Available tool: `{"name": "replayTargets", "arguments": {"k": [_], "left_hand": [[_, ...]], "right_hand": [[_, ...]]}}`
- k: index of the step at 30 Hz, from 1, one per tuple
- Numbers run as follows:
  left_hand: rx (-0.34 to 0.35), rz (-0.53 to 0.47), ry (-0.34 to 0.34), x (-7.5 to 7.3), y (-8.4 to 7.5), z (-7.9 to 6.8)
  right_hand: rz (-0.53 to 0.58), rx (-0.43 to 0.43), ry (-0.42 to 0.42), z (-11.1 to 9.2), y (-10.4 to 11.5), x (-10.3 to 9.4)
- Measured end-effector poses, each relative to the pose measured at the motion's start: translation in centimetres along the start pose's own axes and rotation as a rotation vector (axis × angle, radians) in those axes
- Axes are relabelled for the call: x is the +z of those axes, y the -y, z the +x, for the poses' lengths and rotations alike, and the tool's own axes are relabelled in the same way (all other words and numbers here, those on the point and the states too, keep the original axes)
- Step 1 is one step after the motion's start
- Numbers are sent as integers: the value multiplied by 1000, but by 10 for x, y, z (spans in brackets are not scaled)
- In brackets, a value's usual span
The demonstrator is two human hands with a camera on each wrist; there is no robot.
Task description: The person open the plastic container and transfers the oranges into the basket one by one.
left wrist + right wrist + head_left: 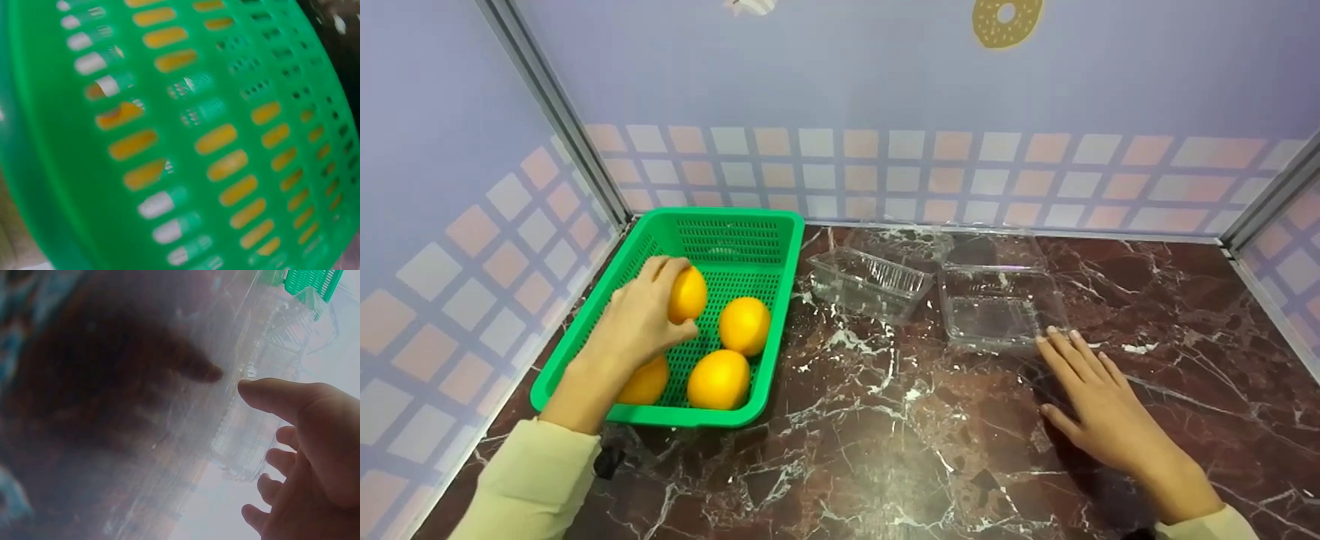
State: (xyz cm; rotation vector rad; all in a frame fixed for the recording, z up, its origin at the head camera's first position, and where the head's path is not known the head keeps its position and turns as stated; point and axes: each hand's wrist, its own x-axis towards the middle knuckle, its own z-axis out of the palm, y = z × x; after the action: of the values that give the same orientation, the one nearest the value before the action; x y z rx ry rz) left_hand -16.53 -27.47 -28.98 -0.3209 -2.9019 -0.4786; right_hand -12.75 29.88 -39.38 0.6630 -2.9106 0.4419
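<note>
Inside the green plastic basket [771, 375], my left hand [641, 315] grips an orange [688, 295], fingers over its top and thumb below. Two more oranges lie at the basket's right side, one orange [745, 325] behind another orange [718, 379]. Part of a further orange [645, 382] shows under my left forearm. The left wrist view is filled by the slotted basket wall [169, 135], with orange colour behind the slots. My right hand [1099, 412] has its fingers extended, fingertips close to the front corner of a clear plastic container [997, 319].
Left of that container, a second clear plastic container [870, 285] sits at an angle. Clear lids stand behind both, near the back wall [855, 90]. The marble-patterned table [847, 450] is bounded by panels at the back and sides.
</note>
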Motion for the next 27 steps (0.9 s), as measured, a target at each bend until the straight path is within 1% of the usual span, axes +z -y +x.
{"name": "replayTargets", "arguments": {"k": [5, 12, 15, 17, 20, 22, 24, 27], "left_hand": [[-12, 41, 88, 4, 13, 3], [-28, 84, 164, 15, 27, 1], [-65, 80, 201, 17, 32, 3], [-98, 78, 229, 19, 35, 1], [-128, 83, 267, 23, 36, 2], [-132, 87, 271, 27, 34, 4], [-141, 88, 258, 31, 33, 4], [-159, 77, 216, 34, 31, 4]], "right_hand": [[-6, 3, 7, -1, 0, 1], [-5, -2, -6, 1, 2, 2], [-10, 0, -11, 1, 1, 1], [-12, -3, -7, 2, 2, 1], [-17, -1, -10, 1, 3, 1], [-16, 3, -12, 0, 3, 1], [-21, 4, -14, 0, 3, 1], [-27, 5, -13, 0, 3, 1]]}}
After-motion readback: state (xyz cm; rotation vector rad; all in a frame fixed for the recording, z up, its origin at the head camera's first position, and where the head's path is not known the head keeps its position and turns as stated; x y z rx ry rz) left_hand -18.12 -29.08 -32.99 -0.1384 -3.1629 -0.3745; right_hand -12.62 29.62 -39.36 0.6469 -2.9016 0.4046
